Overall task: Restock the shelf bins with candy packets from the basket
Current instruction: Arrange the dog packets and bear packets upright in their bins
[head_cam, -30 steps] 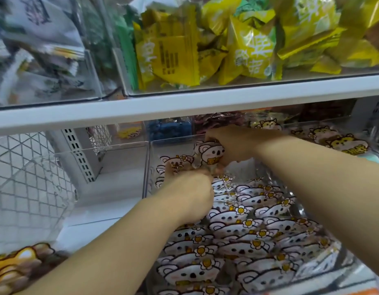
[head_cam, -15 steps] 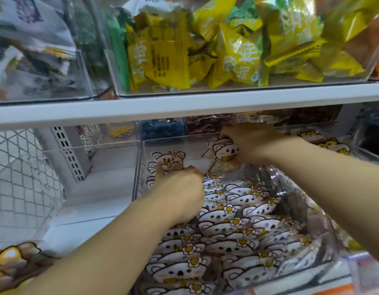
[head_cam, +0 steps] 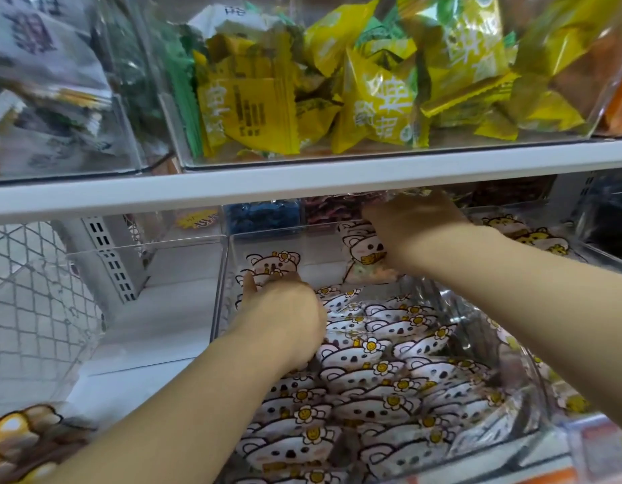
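Note:
A clear plastic bin (head_cam: 221,295) on the lower shelf holds rows of white koala-print candy packets (head_cam: 365,386). My left hand (head_cam: 285,316) reaches into the bin's left side, fingers curled around upright koala packets (head_cam: 271,265) at the back. My right hand (head_cam: 410,228) is deeper in, just under the upper shelf, gripping a koala packet (head_cam: 365,248) held upright above the rows. Both forearms stretch in from the bottom of the view. The basket is not in view.
The white upper shelf edge (head_cam: 302,186) runs just above my right hand, carrying a bin of yellow packets (head_cam: 372,99). An empty clear bin (head_cam: 145,260) stands left. A bin of tiger-print packets (head_cam: 533,235) sits right. Wire mesh (head_cam: 30,302) borders the far left.
My right hand has moved right and deeper under the upper shelf with its packet. The left hand has stayed at the upright packets. The view has shifted slightly.

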`<state>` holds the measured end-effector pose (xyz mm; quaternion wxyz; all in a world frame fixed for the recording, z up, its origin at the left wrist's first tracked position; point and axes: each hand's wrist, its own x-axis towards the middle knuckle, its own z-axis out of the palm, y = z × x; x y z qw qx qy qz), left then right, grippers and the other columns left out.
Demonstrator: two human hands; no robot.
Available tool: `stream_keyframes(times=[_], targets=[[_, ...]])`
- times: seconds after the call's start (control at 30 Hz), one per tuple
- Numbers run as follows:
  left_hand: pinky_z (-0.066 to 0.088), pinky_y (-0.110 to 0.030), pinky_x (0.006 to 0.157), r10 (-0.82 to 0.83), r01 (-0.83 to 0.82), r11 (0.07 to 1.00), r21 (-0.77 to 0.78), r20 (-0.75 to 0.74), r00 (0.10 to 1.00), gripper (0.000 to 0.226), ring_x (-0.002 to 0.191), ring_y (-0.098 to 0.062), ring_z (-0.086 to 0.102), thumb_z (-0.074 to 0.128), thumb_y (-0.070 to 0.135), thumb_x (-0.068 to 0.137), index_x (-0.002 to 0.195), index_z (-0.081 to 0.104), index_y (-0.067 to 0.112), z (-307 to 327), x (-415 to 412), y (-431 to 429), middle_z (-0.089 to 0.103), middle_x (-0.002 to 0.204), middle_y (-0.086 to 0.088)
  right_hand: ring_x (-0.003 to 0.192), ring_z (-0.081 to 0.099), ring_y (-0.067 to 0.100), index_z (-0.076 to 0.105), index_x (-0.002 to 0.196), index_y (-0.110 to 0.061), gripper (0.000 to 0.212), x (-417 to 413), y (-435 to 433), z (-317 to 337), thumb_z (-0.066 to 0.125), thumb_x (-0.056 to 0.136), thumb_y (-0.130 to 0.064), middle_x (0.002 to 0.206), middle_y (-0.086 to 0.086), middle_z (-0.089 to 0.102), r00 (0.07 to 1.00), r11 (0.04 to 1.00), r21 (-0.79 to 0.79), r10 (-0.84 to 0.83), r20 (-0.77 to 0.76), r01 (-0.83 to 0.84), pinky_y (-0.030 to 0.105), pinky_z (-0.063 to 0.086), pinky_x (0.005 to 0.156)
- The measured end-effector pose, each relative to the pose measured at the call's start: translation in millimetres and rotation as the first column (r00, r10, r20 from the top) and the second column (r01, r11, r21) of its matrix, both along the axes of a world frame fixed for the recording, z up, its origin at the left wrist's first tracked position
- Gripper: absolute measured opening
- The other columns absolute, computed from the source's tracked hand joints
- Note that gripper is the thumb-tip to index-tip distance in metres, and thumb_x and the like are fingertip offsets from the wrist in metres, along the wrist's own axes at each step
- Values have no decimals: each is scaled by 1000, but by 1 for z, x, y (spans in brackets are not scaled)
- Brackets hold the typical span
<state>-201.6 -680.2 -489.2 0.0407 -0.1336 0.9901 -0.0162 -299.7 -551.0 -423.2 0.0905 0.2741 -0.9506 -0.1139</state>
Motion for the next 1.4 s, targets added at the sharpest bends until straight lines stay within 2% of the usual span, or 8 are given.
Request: stream_keyframes(times=[0.3, 0.4, 0.53, 0.67, 0.93, 1.0, 1.13, 1.4], targets=[[15, -63, 120, 6, -5, 999, 33, -24, 1000, 40, 107, -25, 57, 40, 50, 104, 105, 65, 19, 9, -18, 3, 61, 101, -3, 104, 63, 27, 31, 140, -28, 61, 1, 20, -26, 66, 90, -28, 111, 3, 68, 991, 993, -69, 90, -99, -97, 48, 37, 107], [13, -62, 120, -53, 51, 997, -65, -31, 998, 26, 107, -25, 59, 51, 45, 102, 105, 67, 24, 13, -31, 8, 63, 97, 1, 104, 63, 26, 34, 139, -27, 60, 0, 19, -28, 67, 89, -25, 112, 2, 68, 984, 989, -86, 108, -144, -121, 46, 39, 105], [44, -41, 97, -101, 98, 992, -83, -32, 994, 15, 94, -27, 62, 60, 27, 100, 110, 69, 21, 14, -42, 9, 64, 99, -2, 110, 62, 25, 35, 138, -27, 60, -1, 17, -28, 69, 89, -26, 120, 2, 65, 981, 985, -104, 120, -151, -136, 45, 36, 105], [49, -33, 79, -67, 67, 997, -37, -7, 998, 36, 80, -26, 51, 51, 4, 98, 68, 39, 21, 14, -40, 3, 46, 77, -5, 114, 58, 28, 35, 139, -27, 62, -1, 15, -25, 70, 88, -22, 125, 2, 63, 976, 989, -68, 120, -183, -134, 45, 35, 104], [47, -31, 79, 35, -33, 999, 32, -65, 997, 29, 85, -25, 50, 53, 0, 95, 123, 61, 1, 6, -38, 0, 63, 112, -13, 131, 42, 33, 41, 137, -14, 41, 17, 0, -14, 48, 96, -11, 129, 10, 52, 973, 996, 77, 61, -223, -45, 39, 28, 106], [49, -31, 78, 49, -49, 999, 13, -48, 998, 27, 85, -25, 52, 56, 0, 94, 119, 63, 3, 6, -35, 1, 62, 106, -12, 138, 36, 32, 38, 142, -21, 41, 23, -1, -10, 43, 102, -15, 138, 8, 50, 983, 993, 104, 66, -171, -49, 47, 19, 117], [47, -32, 77, 38, -38, 999, -11, -47, 998, 24, 88, -26, 54, 57, 0, 94, 116, 64, 3, 6, -31, 2, 63, 112, -13, 112, 48, 29, 45, 139, -23, 41, 20, 1, -5, 38, 102, -8, 90, -2, 51, 999, 999, -3, 54, 1, -54, 35, 33, 107], [45, -30, 75, 6, -10, 998, -70, -48, 999, 27, 96, -27, 61, 58, 2, 94, 120, 64, 3, 2, -32, -1, 64, 116, -12, 116, 59, 28, 52, 137, -18, 66, -32, -5, -28, 83, 79, -26, 132, 5, 61, 958, 987, 116, 72, 276, -108, 42, 49, 100]])
